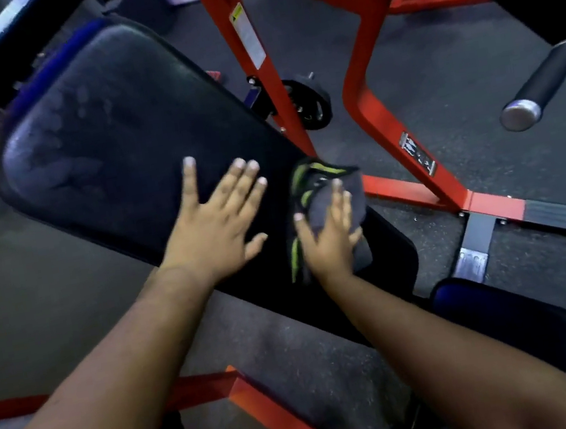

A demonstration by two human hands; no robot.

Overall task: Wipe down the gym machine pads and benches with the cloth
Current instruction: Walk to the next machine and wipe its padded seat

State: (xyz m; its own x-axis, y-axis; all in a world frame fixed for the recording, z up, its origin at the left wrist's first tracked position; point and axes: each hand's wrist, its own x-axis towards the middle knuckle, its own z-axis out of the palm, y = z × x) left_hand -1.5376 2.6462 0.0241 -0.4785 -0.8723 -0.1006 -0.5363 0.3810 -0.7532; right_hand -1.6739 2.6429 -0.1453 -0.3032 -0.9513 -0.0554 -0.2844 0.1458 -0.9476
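1. Pressing the cloth [324, 204] flat onto the black pad [112, 130], the right hand [330, 240] has its fingers straight and a bit apart on top of the fabric, not bunching it.
2. Left hand [216, 225] is flat on the same pad just beside it, fingers spread wide, looks like bracing.
3. Cloth sits close to the pad's right edge, with a corner already poking past it. My guess: a stroke toward that side could drag it off onto the floor [439, 85], since nothing is actually gripping it.
4. Red frame [358, 91] stands right next to that edge, so a fast swipe could bang knuckles on the steel.
5. Smudgy prints show on the upper part of the pad, so that end probably needs wiping.
6. Open room is up and to the left along the pad, with nothing lying on it there.
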